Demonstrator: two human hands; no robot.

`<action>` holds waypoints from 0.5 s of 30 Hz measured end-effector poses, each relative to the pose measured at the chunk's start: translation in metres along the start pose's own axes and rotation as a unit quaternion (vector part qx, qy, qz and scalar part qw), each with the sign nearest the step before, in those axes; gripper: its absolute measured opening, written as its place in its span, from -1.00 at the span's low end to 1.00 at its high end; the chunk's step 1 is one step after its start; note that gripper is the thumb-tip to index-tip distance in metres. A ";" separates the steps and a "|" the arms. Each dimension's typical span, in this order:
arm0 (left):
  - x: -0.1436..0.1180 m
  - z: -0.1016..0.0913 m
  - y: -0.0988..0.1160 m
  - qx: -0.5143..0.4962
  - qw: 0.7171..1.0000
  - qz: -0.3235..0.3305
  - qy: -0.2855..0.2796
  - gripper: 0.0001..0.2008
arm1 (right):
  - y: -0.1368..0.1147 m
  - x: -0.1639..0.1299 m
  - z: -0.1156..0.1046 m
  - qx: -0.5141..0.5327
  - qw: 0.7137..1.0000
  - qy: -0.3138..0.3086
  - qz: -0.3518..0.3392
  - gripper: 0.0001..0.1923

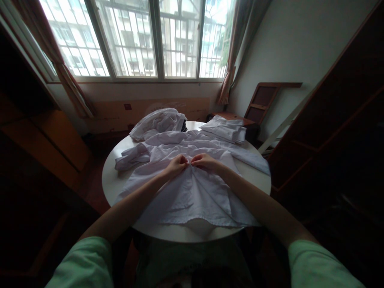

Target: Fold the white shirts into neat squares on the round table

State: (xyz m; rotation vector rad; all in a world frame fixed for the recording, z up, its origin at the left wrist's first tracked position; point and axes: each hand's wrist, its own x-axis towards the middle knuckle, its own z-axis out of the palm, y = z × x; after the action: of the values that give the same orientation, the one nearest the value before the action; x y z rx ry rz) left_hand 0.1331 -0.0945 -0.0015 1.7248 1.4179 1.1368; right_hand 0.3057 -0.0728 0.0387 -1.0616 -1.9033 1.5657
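Here the left hand [180, 162] and right hand [204, 161], equally close, pinch the middle of a white, long-sleeved cloth shirt [211, 196] spread over the round white table [110, 184], its long seam [192, 187] running from their grip toward the near hem [177, 222].

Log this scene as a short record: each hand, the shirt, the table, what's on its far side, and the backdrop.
left hand: pinching shirt
right hand: pinching shirt, close to left hand
shirt: white, spread out
table: round, white
far left: crumpled white pile
far right: folded white stack
backdrop: barred window
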 end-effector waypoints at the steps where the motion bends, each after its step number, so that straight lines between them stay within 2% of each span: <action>1: 0.000 0.000 0.001 -0.004 1.000 0.000 0.000 -0.93 | -0.001 -0.001 0.000 0.008 1.000 -0.003 0.003 -0.76; 15: -0.001 -0.002 0.000 -0.023 0.999 0.039 -0.006 -0.90 | 0.000 0.001 -0.003 -0.017 0.999 -0.028 -0.008 -0.69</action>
State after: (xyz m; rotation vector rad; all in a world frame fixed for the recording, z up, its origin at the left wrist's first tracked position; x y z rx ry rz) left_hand 0.1312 -0.0952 -0.0007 1.7658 1.3155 1.1894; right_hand 0.3073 -0.0700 0.0393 -1.0241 -1.9773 1.5736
